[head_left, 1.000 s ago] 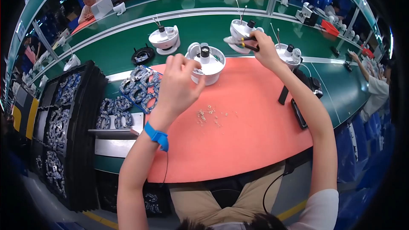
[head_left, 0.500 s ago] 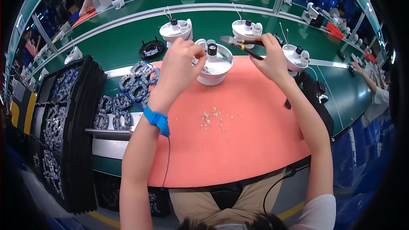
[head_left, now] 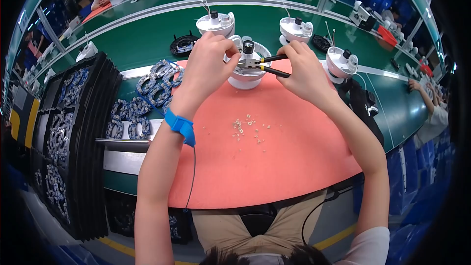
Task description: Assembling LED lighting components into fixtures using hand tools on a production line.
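Observation:
A white round camera-like housing [head_left: 245, 82] with a black lens barrel [head_left: 248, 47] stands at the far edge of the orange-pink mat [head_left: 274, 152]. My right hand [head_left: 303, 71] grips pliers [head_left: 274, 71] with black and yellow handles. Their jaws reach over the inside of the housing, just below the lens barrel. At the housing's left rim, my left hand [head_left: 208, 64] is closed in a pinch close to the jaws; what its fingertips hold is hidden. A blue wrist strap [head_left: 180, 126] with a cord circles my left wrist. Small pale bits [head_left: 241, 130] lie scattered on the mat.
More white housings [head_left: 216, 23], [head_left: 296, 30], [head_left: 341, 64] stand beyond and to the right. Ring-shaped circuit boards [head_left: 159, 83] lie at left, beside stacked black trays [head_left: 81, 152]. A black ring part [head_left: 184, 44] sits on the green bench [head_left: 142, 51]. Other people work nearby.
My right hand has brought the pliers left and down, from beside the housing to inside it, near my left fingertips. My left hand stays pinched at the rim. The view has shifted slightly.

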A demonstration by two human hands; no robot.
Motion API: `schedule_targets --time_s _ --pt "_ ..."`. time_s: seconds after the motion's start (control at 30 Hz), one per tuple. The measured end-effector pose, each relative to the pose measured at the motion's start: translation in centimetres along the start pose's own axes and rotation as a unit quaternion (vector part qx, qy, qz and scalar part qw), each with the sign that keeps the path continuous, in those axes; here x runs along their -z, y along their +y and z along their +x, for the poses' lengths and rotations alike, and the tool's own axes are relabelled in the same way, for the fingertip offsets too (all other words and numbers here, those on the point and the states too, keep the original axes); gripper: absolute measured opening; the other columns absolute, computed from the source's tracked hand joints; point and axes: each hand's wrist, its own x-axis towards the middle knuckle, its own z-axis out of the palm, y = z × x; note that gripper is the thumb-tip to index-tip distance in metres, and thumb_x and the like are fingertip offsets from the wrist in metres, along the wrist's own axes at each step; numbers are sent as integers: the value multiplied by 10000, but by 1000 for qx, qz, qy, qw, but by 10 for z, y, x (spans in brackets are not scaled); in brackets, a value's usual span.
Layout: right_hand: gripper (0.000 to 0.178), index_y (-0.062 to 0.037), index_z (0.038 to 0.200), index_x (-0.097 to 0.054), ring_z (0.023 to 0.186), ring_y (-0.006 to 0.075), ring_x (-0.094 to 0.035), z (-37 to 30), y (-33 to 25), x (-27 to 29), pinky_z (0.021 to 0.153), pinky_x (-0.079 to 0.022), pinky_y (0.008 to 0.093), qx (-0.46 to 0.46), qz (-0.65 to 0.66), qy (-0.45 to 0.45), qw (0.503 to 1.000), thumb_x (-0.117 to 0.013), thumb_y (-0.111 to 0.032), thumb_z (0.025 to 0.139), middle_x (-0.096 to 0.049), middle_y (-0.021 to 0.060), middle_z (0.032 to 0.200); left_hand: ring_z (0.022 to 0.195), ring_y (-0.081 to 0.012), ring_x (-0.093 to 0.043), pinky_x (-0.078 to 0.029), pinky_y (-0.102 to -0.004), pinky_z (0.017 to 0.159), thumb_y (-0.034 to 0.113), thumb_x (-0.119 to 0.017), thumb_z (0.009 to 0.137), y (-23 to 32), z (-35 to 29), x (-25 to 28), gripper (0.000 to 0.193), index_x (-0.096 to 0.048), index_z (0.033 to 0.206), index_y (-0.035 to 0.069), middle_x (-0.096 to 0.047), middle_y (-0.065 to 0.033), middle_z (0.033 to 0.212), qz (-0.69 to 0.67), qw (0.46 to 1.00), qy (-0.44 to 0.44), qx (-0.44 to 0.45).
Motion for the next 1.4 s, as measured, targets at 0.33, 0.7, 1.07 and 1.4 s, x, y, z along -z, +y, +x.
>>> schedule_targets --time_s 0.33,0.7,1.07,1.4 --pt "286 -10 920 -580 868 283 -562 1 1 -17 749 -484 389 -51 7 -36 998 -730 -100 693 -542 115 895 764 -235 -538 -451 -357 669 85 -690 786 -7 0 0 58 -675 788 28 -660 -65 778 -6 999 34 -2" --pt "385 -77 1054 -585 937 264 -547 0 -1 -39 787 -435 360 251 49 11 967 -731 -49 699 -590 59 1005 658 -225 -633 -496 -337 614 104 -650 830 2 -6 66 134 -612 822 -25 -656 -125 740 -61 988 22 140" --pt "387 -44 1022 -555 974 282 -557 14 21 -23 788 -469 362 169 129 -37 976 -744 26 692 -533 92 1090 647 -185 -625 -488 -304 601 57 -586 896 -15 -65 -2 109 -552 882 -45 -637 -119 730 -78 973 -102 193" --pt "532 -96 1072 -533 989 254 -560 4 20 -39 878 -386 376 175 123 -41 976 -756 48 611 -595 41 1019 697 -102 -600 -487 -245 648 89 -588 932 -11 -67 6 118 -561 899 -20 -631 -48 767 -215 948 -35 231"
